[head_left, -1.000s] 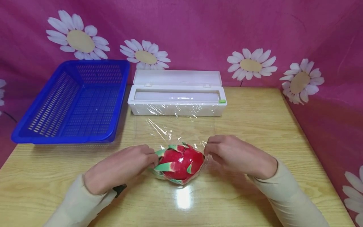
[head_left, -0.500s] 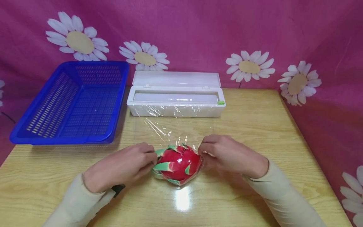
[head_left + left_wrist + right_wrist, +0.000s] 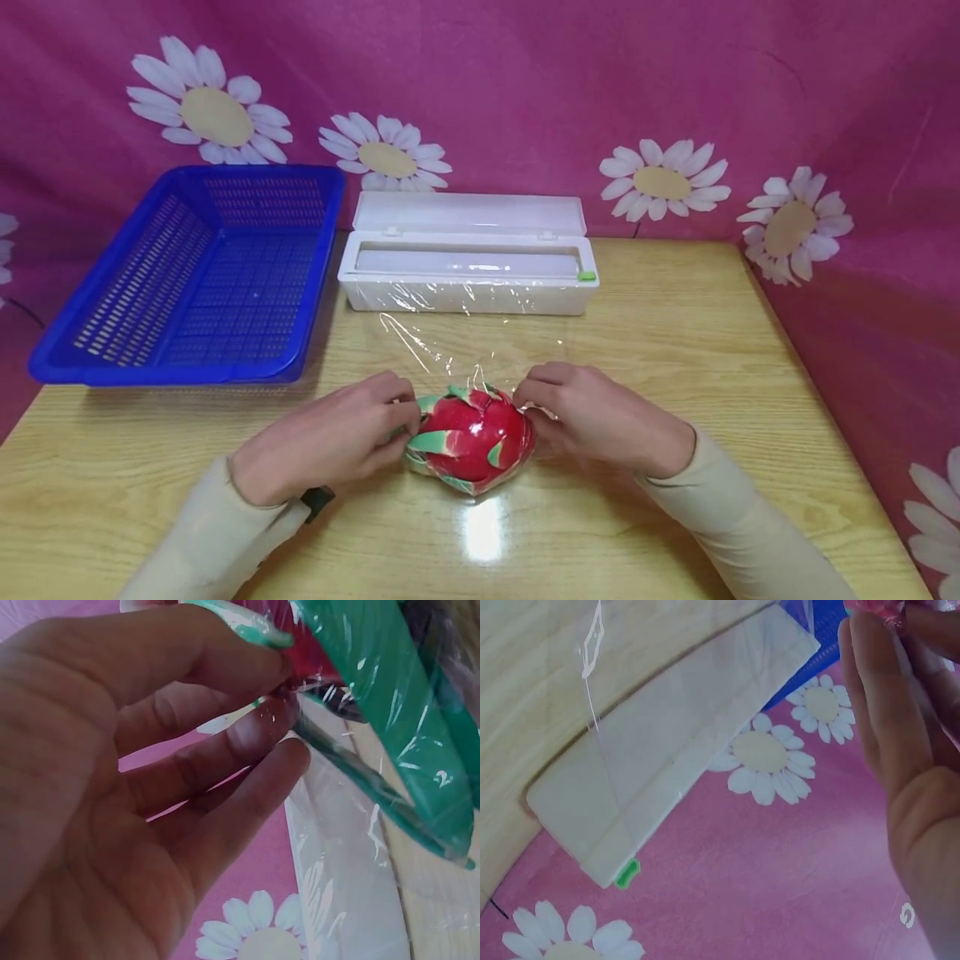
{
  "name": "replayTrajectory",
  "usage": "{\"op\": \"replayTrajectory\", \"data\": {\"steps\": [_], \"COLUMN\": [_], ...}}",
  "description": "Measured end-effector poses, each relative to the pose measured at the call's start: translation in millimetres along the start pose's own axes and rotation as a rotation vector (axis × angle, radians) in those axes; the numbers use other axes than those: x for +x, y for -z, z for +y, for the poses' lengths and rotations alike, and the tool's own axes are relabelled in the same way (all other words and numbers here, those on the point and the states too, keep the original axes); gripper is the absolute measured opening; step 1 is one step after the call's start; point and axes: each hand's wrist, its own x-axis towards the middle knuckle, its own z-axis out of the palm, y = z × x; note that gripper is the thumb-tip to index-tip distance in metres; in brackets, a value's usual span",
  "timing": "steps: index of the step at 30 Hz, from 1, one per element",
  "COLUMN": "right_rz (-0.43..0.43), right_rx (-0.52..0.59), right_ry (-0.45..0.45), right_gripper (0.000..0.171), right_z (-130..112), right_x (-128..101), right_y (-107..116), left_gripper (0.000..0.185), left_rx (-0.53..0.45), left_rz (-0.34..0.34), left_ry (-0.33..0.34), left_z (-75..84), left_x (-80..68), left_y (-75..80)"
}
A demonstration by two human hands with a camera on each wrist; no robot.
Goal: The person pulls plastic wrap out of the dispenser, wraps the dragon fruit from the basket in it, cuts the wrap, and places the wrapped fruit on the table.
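Note:
A red dragon fruit (image 3: 478, 442) with green-tipped scales lies on the table in front of me, wrapped in clear plastic wrap (image 3: 420, 342). The film runs from the fruit back to a white dispenser box (image 3: 465, 297). At the fruit's left end, my left hand (image 3: 333, 437) pinches the wrap between thumb and fingers. In the left wrist view, glossy film covers a green scale (image 3: 405, 727) beside the fingertips. My right hand (image 3: 600, 417) pinches wrap at the fruit's upper right side; its fingertips (image 3: 877, 630) are at the top of the right wrist view.
The dispenser's lid (image 3: 468, 214) stands up, showing the film roll (image 3: 465, 262) inside; a green slider (image 3: 587, 277) sits at its right end. A blue plastic basket (image 3: 183, 371) is at the left. Behind the table hangs a pink cloth (image 3: 517, 83) with daisies.
My right hand has moved left, in along the fruit's right end, drawing the film closer around it. My left hand has stayed at the left end.

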Motion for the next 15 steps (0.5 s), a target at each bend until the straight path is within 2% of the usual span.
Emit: {"op": "replayTrajectory", "data": {"steps": [9,15], "right_rz": [0.021,0.039], "right_rx": [0.063,0.076], "right_ry": [-0.027,-0.018], "right_gripper": [0.031,0.029], "right_z": [-2.8,-1.9], "right_x": [2.6,2.3], "right_y": [-4.4,-6.8], "left_gripper": [0.007,0.008], "left_rx": [-0.017,-0.027], "left_rz": [0.003,-0.008], "left_ry": [0.004,0.015], "left_z": [-2.9,-2.8], "left_x": [2.2,3.0], "left_y": [-2.9,-4.7]}}
